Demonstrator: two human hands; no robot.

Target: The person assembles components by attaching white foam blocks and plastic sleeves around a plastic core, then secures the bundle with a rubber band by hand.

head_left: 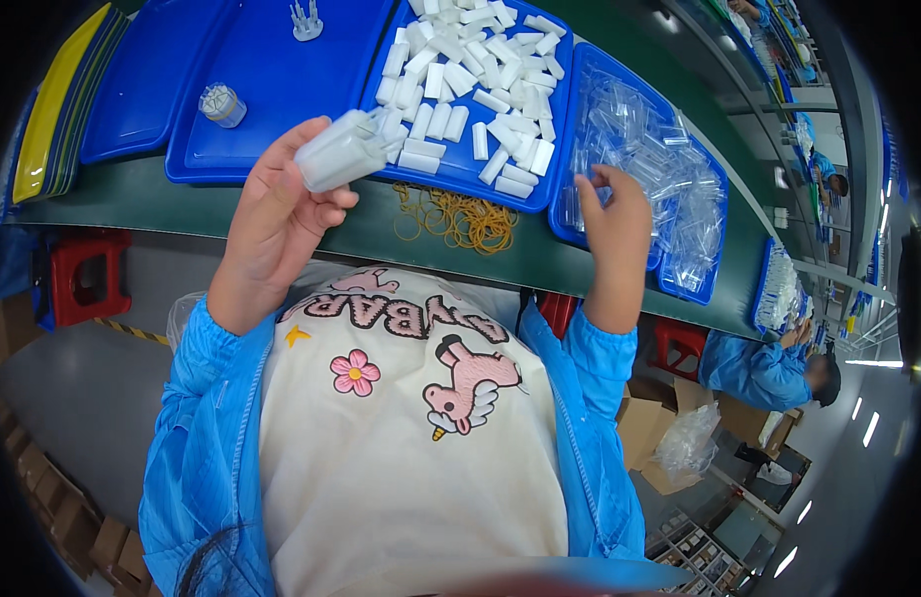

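Observation:
My left hand [279,194] is wrapped round a bundle of white cylindrical pieces [339,154], held tilted above the table's front part. Clear plastic prongs stick out of the bundle's upper right end. Over the near left edge of a blue tray [563,221] is my right hand [619,214], its fingers curled down among clear plastic tubes [634,129]. What its fingertips grip is too see-through to make out. Between the hands lies a blue tray [550,202] heaped with short white cylinders [480,90].
A round bundle [222,105] and a pronged clear piece [305,22] stand on a blue tray [271,164] at left. Yellow rubber bands [460,219] lie along the green table's [351,229] near edge. Stacked trays [62,99] stand far left. A co-worker [759,368] sits at right.

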